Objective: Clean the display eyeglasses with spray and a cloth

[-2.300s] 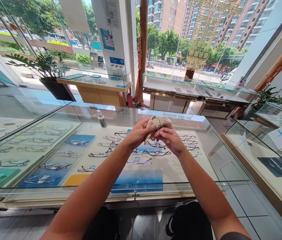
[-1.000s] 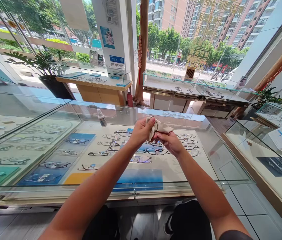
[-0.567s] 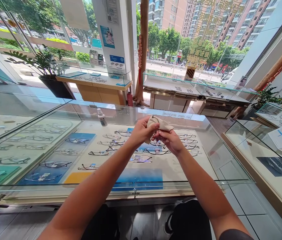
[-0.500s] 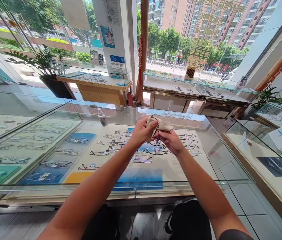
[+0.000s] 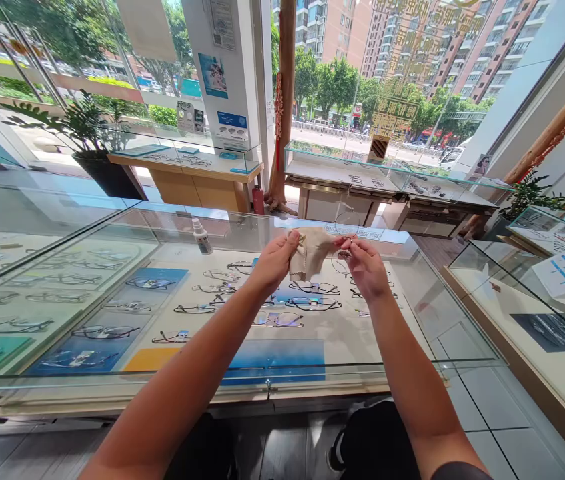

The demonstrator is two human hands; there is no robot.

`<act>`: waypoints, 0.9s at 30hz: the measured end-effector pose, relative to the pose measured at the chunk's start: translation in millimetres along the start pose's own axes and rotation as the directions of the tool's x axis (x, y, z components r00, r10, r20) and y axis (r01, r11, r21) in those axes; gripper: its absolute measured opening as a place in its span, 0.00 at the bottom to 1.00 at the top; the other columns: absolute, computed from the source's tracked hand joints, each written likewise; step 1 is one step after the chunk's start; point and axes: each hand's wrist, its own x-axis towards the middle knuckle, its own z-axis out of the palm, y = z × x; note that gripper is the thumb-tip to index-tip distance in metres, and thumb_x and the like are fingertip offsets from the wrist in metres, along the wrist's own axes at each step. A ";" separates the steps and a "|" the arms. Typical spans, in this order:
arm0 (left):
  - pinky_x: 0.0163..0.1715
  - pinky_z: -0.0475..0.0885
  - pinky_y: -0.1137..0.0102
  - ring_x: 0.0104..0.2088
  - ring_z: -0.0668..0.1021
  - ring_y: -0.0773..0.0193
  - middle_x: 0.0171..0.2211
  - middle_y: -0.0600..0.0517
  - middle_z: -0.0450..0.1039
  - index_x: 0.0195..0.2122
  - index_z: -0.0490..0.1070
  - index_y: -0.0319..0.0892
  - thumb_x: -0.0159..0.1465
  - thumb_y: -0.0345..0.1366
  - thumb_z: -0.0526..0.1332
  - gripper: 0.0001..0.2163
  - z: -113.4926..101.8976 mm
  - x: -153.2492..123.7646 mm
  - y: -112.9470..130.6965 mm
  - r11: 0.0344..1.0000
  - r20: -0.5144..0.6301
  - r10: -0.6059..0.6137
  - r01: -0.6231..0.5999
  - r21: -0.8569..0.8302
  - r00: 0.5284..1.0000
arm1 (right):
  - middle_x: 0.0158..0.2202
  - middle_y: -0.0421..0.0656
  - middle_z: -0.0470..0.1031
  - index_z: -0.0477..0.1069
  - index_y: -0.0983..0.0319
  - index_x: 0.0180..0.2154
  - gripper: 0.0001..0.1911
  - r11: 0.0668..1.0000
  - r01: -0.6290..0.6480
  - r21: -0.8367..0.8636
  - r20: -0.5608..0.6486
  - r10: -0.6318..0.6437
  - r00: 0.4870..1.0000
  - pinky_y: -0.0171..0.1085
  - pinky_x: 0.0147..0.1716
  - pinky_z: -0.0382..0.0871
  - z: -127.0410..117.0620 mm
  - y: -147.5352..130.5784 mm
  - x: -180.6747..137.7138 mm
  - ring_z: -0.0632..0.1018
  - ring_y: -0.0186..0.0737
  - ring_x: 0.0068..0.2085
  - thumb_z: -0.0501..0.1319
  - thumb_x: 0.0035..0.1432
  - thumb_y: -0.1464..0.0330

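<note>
Over the glass counter, my left hand (image 5: 278, 259) is closed on a beige cleaning cloth (image 5: 311, 255), which hangs down from the fingers. My right hand (image 5: 366, 264) pinches a pair of thin-rimmed eyeglasses (image 5: 347, 225) near the bridge. One round lens stands above the fingers and the other shows below them. The cloth's right end reaches close to the right fingertips; whether it touches the glasses I cannot tell. A small white spray bottle (image 5: 201, 237) stands upright on the counter, left of my left hand.
Beneath my hands is a glass display case (image 5: 362, 383) with rows of eyeglasses (image 5: 313, 304) inside. More glass cases stand at the far window and at the right (image 5: 492, 293). A potted plant (image 5: 107, 173) is at the back left, and a wooden post (image 5: 282, 107) rises behind the counter.
My hands have moved apart, the right one going right with the eyeglasses. Its lenses now show clear of the cloth, which has opened out and hangs from my left hand.
</note>
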 end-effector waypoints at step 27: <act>0.29 0.67 0.72 0.28 0.71 0.67 0.30 0.54 0.73 0.44 0.77 0.39 0.63 0.59 0.74 0.26 32.9 -27.3 -9.8 0.981 0.149 -0.039 0.010 0.194 0.988 | 0.42 0.41 0.88 0.89 0.52 0.40 0.18 0.986 -0.150 0.074 -0.059 0.155 0.986 0.35 0.39 0.79 27.8 24.3 -6.1 0.82 0.38 0.39 0.79 0.53 0.48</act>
